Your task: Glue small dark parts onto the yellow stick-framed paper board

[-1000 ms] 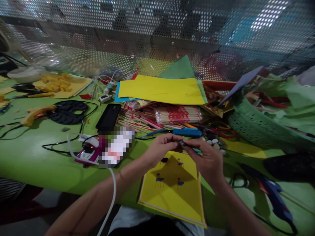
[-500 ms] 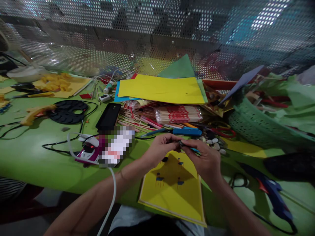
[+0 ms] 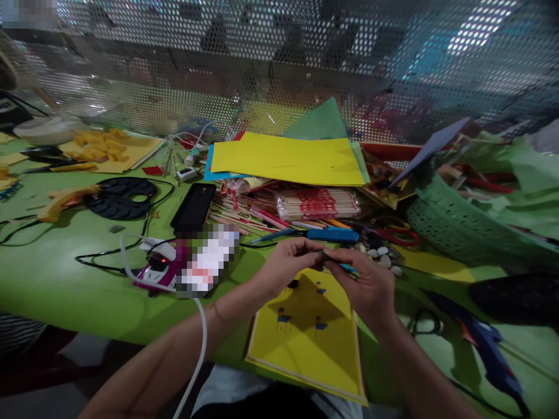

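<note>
My left hand (image 3: 286, 263) and my right hand (image 3: 364, 282) meet above a yellow board (image 3: 308, 337) at the table's near edge. Both pinch one small dark piece (image 3: 325, 254) between their fingertips; I cannot make out what it is. The board carries three tiny blue chair-like models and a small dark round piece. Just beyond my hands lie a blue cutter (image 3: 332, 235) and a few white pebbles (image 3: 382, 256).
A green table (image 3: 65, 273) holds yellow paper sheets (image 3: 288, 158), bundled sticks (image 3: 317, 203), a black phone (image 3: 194, 206), cables, a yellow glue gun (image 3: 61, 201), a blue glue gun (image 3: 484, 343) and a green basket (image 3: 454, 227). A perforated metal screen stands behind.
My hands stay together over the yellow board; the fingers have shifted slightly on the small dark piece. Nothing else has moved.
</note>
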`<action>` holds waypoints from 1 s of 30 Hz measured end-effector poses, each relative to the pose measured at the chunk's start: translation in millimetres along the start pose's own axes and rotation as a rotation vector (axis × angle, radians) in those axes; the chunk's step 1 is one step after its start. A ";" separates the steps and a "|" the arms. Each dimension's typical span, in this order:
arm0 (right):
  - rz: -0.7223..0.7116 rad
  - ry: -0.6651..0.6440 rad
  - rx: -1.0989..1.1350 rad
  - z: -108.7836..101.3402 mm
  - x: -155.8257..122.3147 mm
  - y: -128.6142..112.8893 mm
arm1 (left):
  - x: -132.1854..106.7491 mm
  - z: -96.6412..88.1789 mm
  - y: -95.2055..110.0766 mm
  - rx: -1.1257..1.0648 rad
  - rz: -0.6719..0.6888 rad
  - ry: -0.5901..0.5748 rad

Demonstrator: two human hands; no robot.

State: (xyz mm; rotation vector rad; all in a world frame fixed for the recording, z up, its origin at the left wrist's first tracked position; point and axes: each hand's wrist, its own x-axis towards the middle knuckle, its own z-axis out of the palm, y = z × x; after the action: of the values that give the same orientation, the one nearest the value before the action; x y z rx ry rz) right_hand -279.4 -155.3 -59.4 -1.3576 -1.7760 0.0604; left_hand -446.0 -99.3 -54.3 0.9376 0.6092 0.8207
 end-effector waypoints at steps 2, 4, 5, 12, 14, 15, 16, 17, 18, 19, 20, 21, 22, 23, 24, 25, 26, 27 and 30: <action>-0.018 0.002 -0.002 0.1 0.0 -0.8 | -0.2 0.0 0.0 -0.003 0.004 0.003; -0.031 0.007 -0.007 0.2 -0.3 -0.8 | -0.3 -0.1 -0.4 -0.009 0.001 0.003; -0.036 0.008 -0.010 0.3 -0.6 -0.4 | -0.2 -0.2 -0.9 -0.011 -0.003 0.002; -0.010 0.008 -0.008 0.9 -1.2 2.1 | 2.1 -3.7 -4.9 -0.022 -0.019 -0.014; -0.009 0.001 -0.007 1.1 -1.0 1.8 | 2.6 -4.9 -4.8 -0.001 -0.016 -0.031; -0.011 -0.005 -0.008 1.1 -0.9 1.5 | 2.8 -5.4 -4.7 0.010 -0.011 -0.036; -0.014 -0.009 -0.009 1.1 -0.7 1.1 | 2.9 -5.8 -4.5 0.020 -0.008 -0.037; -0.018 -0.015 -0.009 1.1 -0.6 0.8 | 2.9 -6.1 -4.3 0.024 -0.006 -0.036; -0.021 -0.018 -0.008 1.0 -0.4 0.4 | 2.9 -6.2 -4.2 0.024 -0.006 -0.032; -0.025 -0.020 -0.004 0.9 -0.1 0.0 | 3.0 -6.1 -4.2 0.022 -0.007 -0.030; -0.028 -0.018 0.002 0.8 0.2 -0.2 | 3.0 -5.9 -4.2 0.020 -0.008 -0.029; -0.030 -0.016 0.008 0.7 0.5 -0.4 | 3.1 -5.5 -4.3 0.018 -0.006 -0.029; -0.030 -0.014 0.013 0.6 0.6 -0.5 | 3.1 -5.1 -4.3 0.015 -0.002 -0.027; -0.022 -0.010 0.017 0.5 0.5 -0.4 | 3.1 -4.6 -4.3 0.013 0.003 -0.025; -0.009 -0.008 0.023 0.5 0.2 -0.2 | 3.0 -4.1 -4.3 0.012 0.005 -0.023; 0.010 -0.009 0.031 0.6 -0.4 0.2 | 2.9 -3.8 -4.3 0.008 0.008 -0.020; 0.032 -0.010 0.043 0.7 -1.1 0.7 | 2.7 -3.4 -4.2 0.003 0.010 -0.017; 0.055 -0.013 0.060 0.9 -1.9 1.3 | 2.4 -3.2 -4.1 0.000 0.011 -0.016; 0.112 -0.013 0.117 1.6 -3.2 3.4 | 1.5 -3.1 -3.2 -0.013 0.011 -0.012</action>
State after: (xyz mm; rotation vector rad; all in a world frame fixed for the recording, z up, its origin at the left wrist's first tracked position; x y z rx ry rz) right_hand -277.7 -155.8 -64.0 -1.3729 -1.6790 0.2310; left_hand -446.4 -97.8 -58.6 0.9340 0.5883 0.8277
